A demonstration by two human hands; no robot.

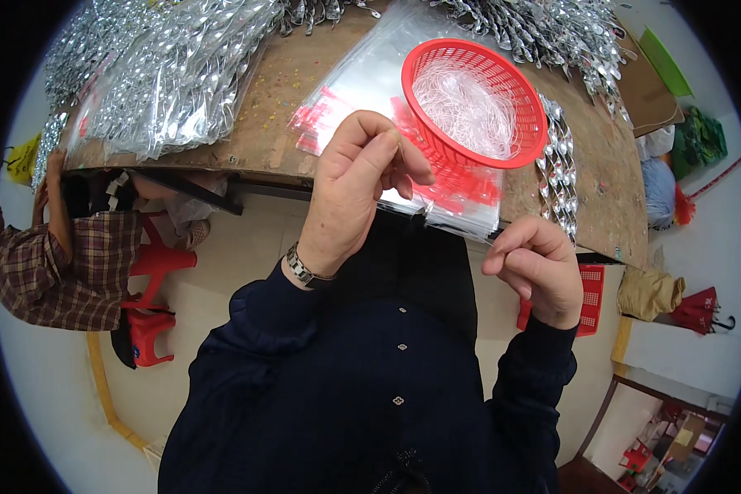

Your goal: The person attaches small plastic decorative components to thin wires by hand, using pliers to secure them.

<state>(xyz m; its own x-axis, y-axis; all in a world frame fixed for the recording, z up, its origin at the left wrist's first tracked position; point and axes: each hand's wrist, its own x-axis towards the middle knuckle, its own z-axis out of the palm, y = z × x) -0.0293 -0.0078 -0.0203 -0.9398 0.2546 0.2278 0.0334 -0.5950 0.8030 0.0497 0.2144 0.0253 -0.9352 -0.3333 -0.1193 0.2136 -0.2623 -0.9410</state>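
My left hand [356, 185] is raised over the table's front edge, thumb and forefinger pinched together on something too thin to make out. Lower and to the right, my right hand [539, 267] is also closed in a pinch, and what it may hold does not show. Beyond my hands a red plastic basket [520, 163] stands tilted, with a tangle of fine whitish thread [465, 103] inside. Under the basket lies a stack of transparent plastic bags [362, 70] with red printed ends. Twisted silver strips [558, 169] lie right of the basket.
Bagged silver spirals [173, 90] cover the left of the wooden table [284, 90]; more silver spirals [543, 29] lie at the far right. A person in a checked shirt [78, 272] sits at left near red stools [150, 329]. A red umbrella [698, 311] is at right.
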